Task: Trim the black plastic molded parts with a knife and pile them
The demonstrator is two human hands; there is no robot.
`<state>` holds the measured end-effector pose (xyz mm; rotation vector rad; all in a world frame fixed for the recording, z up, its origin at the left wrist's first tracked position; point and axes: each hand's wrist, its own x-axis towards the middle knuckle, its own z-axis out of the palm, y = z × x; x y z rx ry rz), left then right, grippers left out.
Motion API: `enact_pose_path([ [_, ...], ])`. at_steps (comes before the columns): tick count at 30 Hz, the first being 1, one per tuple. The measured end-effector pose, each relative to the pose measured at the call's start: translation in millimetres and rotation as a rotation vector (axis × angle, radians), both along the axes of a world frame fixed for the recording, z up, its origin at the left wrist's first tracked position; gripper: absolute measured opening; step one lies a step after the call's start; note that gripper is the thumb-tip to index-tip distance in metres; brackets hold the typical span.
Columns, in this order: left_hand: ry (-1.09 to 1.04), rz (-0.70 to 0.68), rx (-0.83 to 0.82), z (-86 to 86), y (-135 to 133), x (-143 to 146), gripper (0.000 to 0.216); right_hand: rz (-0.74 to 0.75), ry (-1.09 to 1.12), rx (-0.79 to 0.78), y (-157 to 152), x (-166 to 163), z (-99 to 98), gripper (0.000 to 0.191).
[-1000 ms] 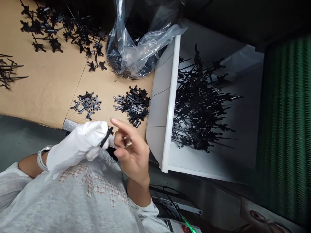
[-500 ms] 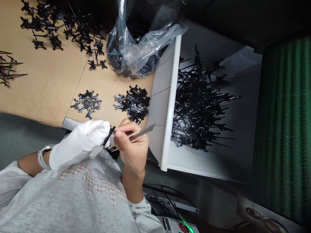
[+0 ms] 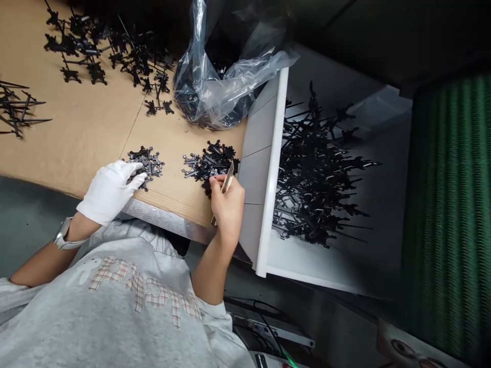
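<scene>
My left hand (image 3: 109, 191), in a white glove, rests its fingertips against a small pile of black plastic moulded parts (image 3: 146, 163) on the cardboard. Nothing shows in its fingers. My right hand (image 3: 227, 207) is bare and grips slim steel tweezers (image 3: 227, 178), their tip pointing up. That hand sits at the lower right of a second, larger pile of black parts (image 3: 210, 161), touching its edge.
Cardboard (image 3: 88, 138) covers the bench, with more black parts (image 3: 107, 51) scattered at the far side. A clear plastic bag (image 3: 207, 87) holds more parts. A white bin (image 3: 273, 168) to the right is heaped with black runners. A green ribbed curtain (image 3: 445, 214) hangs at far right.
My left hand has moved forward onto the nearer pile, and the black piece it held no longer shows. My right hand has shifted to the larger pile, the tweezers now upright.
</scene>
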<state>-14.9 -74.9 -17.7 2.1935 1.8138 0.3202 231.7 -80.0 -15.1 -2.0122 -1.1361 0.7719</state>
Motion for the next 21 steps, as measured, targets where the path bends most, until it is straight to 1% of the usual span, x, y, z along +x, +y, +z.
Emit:
enact_pose_path([
  [2, 0.131, -0.044, -0.006, -3.5, 1.8, -2.2, 0.046, -0.029, -0.06, -0.002, 5.9, -0.2, -3.1, 0.008],
  [4, 0.193, -0.067, 0.001, -1.1, 3.6, 1.4, 0.047, -0.048, -0.114, 0.002, 7.1, -3.2, -2.1, 0.003],
  [5, 0.213, -0.081, 0.001, 1.6, 5.2, 4.3, 0.046, -0.055, -0.135, 0.005, 6.4, -4.6, -0.7, 0.003],
  [7, 0.268, -0.132, -0.025, 9.3, 10.9, 10.1, 0.042, -0.06, -0.167, 0.014, 3.7, -6.3, 2.8, 0.009],
  [9, 0.35, -0.22, -0.08, 18.3, 19.5, 15.0, 0.039, -0.049, -0.189, 0.033, 0.0, -6.2, 6.2, 0.011],
  [12, 0.453, -0.36, -0.135, 29.6, 34.9, 19.6, 0.034, -0.022, -0.19, 0.073, -6.3, -4.4, 10.7, 0.01],
  [14, 0.494, -0.43, -0.118, 32.5, 45.1, 19.9, 0.029, -0.019, -0.154, 0.096, -10.8, -3.1, 14.1, 0.012],
  [16, 0.534, -0.468, -0.074, 31.7, 54.8, 17.7, 0.027, -0.014, -0.091, 0.113, -15.5, -2.9, 17.9, 0.016],
  [18, 0.536, -0.492, -0.038, 29.8, 63.0, 14.5, 0.027, 0.009, -0.005, 0.138, -19.6, -5.2, 21.6, 0.02],
  [19, 0.491, -0.504, -0.028, 29.5, 66.0, 13.2, 0.028, 0.03, 0.048, 0.155, -21.3, -7.7, 23.2, 0.022],
  [20, 0.403, -0.514, -0.024, 30.0, 67.9, 12.7, 0.03, 0.058, 0.111, 0.173, -22.6, -11.3, 24.4, 0.023],
  [21, 0.268, -0.514, -0.028, 31.4, 68.3, 13.0, 0.032, 0.096, 0.183, 0.188, -23.4, -15.9, 25.1, 0.023],
])
